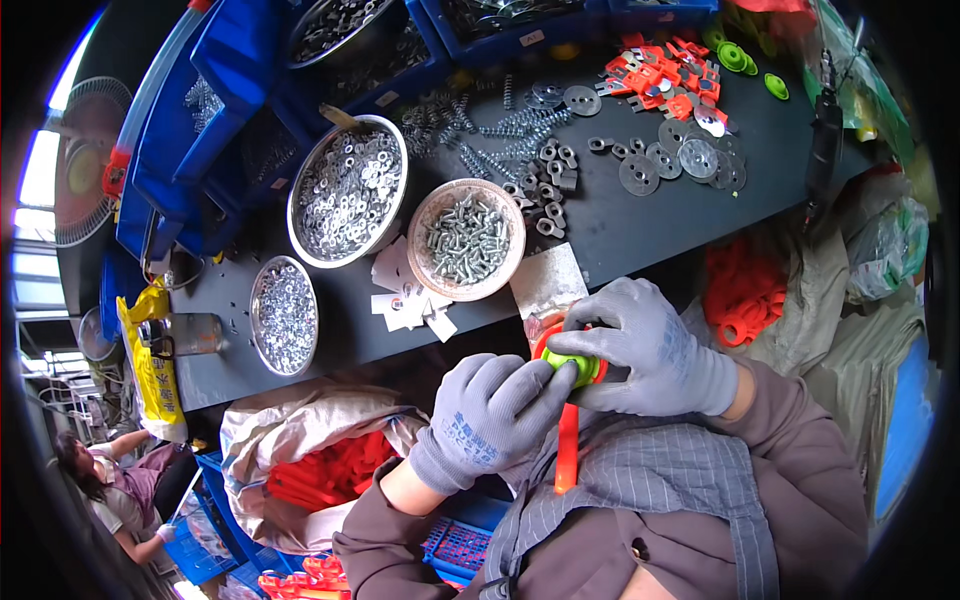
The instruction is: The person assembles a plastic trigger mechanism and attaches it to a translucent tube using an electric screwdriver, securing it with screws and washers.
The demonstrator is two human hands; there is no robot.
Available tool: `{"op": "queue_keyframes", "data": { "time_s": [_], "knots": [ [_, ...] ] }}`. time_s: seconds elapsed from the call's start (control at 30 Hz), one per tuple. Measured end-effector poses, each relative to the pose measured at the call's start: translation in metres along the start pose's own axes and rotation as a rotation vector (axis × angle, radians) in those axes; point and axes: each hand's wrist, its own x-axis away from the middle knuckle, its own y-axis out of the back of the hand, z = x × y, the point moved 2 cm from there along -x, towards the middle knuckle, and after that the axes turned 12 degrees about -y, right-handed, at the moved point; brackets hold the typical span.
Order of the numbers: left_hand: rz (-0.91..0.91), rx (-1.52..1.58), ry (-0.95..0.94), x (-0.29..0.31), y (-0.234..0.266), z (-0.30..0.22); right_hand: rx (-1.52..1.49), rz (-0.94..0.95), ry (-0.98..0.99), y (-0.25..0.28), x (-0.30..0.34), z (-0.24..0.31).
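Observation:
Close to my chest, both grey-gloved hands hold an orange plastic part with a round head and a straight handle [567,452] that points down toward my apron. A bright green round cap [585,374] sits at its head, inside the orange rim. My left hand [495,415] is closed, its thumb and fingertips pressed against the cap's left side. From the right, my right hand [650,345] wraps the head, thumb below and fingers over the top. The gloves hide much of the head, so I cannot tell whether the cap is fully seated.
On the dark table stand bowls of screws [467,240], washers [348,195] and small nuts [284,315]. Behind them lie springs [520,130], metal discs [640,174], orange clips [660,75] and green caps [735,57]. Sacks hold orange parts [325,470]. Another person [120,490] sits far left.

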Motion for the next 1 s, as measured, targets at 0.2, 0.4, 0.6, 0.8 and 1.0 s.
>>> {"op": "queue_keyframes", "data": {
  "time_s": [0.2,0.4,0.6,0.8,1.0],
  "knots": [
    [0.022,-0.045,0.004,-0.009,0.000,-0.003,-0.025,0.016,0.085,0.003,-0.002,-0.002],
    [0.023,0.051,-0.018,-0.009,0.004,0.004,-0.080,0.099,0.083,0.000,-0.003,-0.009],
    [-0.021,0.030,0.020,-0.007,0.005,0.000,-0.259,-0.009,0.191,0.031,-0.017,-0.019],
    [-0.444,0.382,0.625,0.048,-0.015,-0.012,-0.168,-0.149,0.045,0.035,-0.010,-0.014],
    [-1.153,1.335,1.419,0.125,-0.201,-0.016,-0.176,-0.052,0.064,0.016,-0.019,0.007]
  ]
}}
